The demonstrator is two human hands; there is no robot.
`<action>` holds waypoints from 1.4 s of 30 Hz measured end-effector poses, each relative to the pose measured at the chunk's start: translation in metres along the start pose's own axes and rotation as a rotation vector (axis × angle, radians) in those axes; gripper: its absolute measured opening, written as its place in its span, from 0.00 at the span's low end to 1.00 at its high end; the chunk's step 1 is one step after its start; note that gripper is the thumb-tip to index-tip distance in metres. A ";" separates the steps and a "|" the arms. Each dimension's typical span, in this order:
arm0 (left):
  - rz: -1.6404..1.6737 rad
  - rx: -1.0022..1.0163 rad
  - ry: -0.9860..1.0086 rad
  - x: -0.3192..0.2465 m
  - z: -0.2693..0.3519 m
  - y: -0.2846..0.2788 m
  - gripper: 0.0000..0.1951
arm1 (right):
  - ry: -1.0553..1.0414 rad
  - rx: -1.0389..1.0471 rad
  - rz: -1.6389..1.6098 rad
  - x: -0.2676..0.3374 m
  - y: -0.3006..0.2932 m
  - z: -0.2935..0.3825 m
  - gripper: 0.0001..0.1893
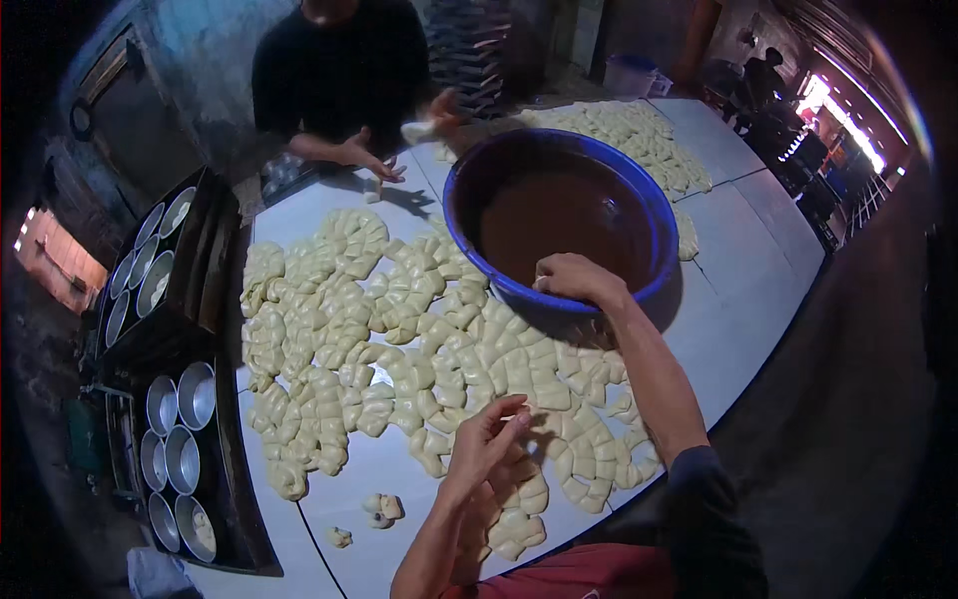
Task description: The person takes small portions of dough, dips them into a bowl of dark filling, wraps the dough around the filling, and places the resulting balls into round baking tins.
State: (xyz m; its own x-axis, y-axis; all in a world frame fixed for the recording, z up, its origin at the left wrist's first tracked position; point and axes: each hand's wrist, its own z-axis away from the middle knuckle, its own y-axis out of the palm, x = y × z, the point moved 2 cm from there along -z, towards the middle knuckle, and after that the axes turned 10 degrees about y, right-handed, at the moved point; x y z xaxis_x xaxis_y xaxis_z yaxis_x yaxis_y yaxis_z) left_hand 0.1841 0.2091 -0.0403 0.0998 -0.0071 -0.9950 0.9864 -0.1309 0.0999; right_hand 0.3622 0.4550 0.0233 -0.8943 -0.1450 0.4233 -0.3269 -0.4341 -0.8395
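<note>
My right hand (572, 278) is at the near rim of a large blue plastic basin (516, 290), fingers curled down inside it around a small pale piece. Brown filling or liquid (561, 217) lies in the basin. My left hand (490, 438) hovers over many cut pieces of pale dough (516, 359), thumb and fingers bent towards each other; whether anything is between them cannot be told. A few separate small dough pieces (383, 509), one with a dark spot, lie left of my left forearm.
Round metal tins (183, 457) stand in dark trays at the left, some holding dough. More tins (153, 277) are behind them. Across the white table a co-worker's hands (367, 159) handle dough pieces. More dough (636, 135) lies beyond the basin.
</note>
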 end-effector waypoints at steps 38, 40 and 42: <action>0.496 -0.923 0.086 0.015 0.130 -0.097 0.16 | -0.464 -0.195 -0.596 0.191 0.228 0.194 0.23; 0.189 -0.917 0.156 0.002 0.136 -0.098 0.18 | -0.465 -0.209 -0.597 0.191 0.236 0.192 0.16; 0.194 -0.876 0.138 -0.005 0.138 -0.102 0.18 | -0.453 -0.198 -0.631 0.195 0.232 0.194 0.12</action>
State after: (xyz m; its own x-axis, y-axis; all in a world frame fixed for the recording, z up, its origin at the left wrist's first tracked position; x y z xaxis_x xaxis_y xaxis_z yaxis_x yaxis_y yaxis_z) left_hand 0.0649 0.0858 -0.0468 0.2334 0.1760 -0.9563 0.6917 0.6612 0.2905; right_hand 0.1710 0.1536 -0.0223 -0.3256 -0.2902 0.8999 -0.8156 -0.3952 -0.4226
